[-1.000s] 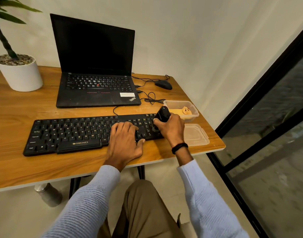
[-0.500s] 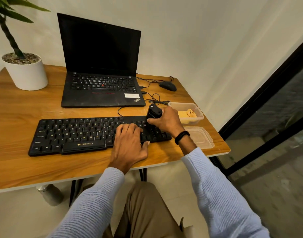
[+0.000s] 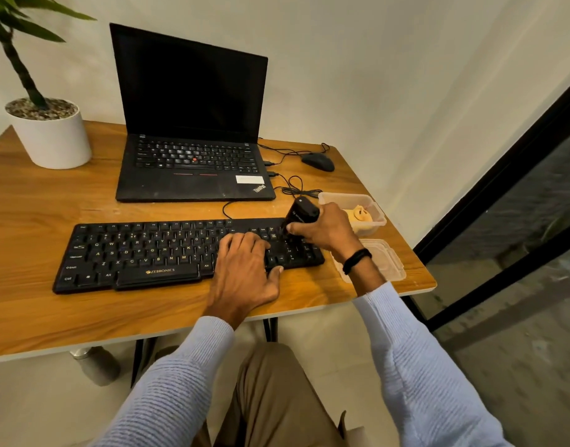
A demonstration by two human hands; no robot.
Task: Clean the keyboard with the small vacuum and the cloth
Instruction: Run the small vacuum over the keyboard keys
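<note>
1. The right hand (image 3: 325,230) is wrapped around the small vacuum (image 3: 301,214), a black handheld unit. It is tilted, with its lower end down on the right-hand end of the keyboard (image 3: 167,253). The fingers hide the nozzle tip.
2. The left hand (image 3: 244,269) grips nothing. It lies flat with its fingers straight, pressing on the keys just left of the vacuum. I judge that it is steadying the keyboard.
3. The keyboard lies on the wooden desk (image 3: 35,221) in front of the open laptop (image 3: 193,162).
4. As I read it, step 1 of 2, the vacuuming, is under way at the right end. No dust or crumbs can be made out on the keys, so I cannot tell whether the letter rows to the left are done.
5. A pale yellow bundle (image 3: 361,216), probably the cloth, sits in a clear plastic container (image 3: 345,197) just beside the keyboard's right end, with neither hand on it. The container's lid (image 3: 386,259) lies separately, nearer the desk edge.
6. Step 2, wiping with the cloth, appears to be left in full.
</note>
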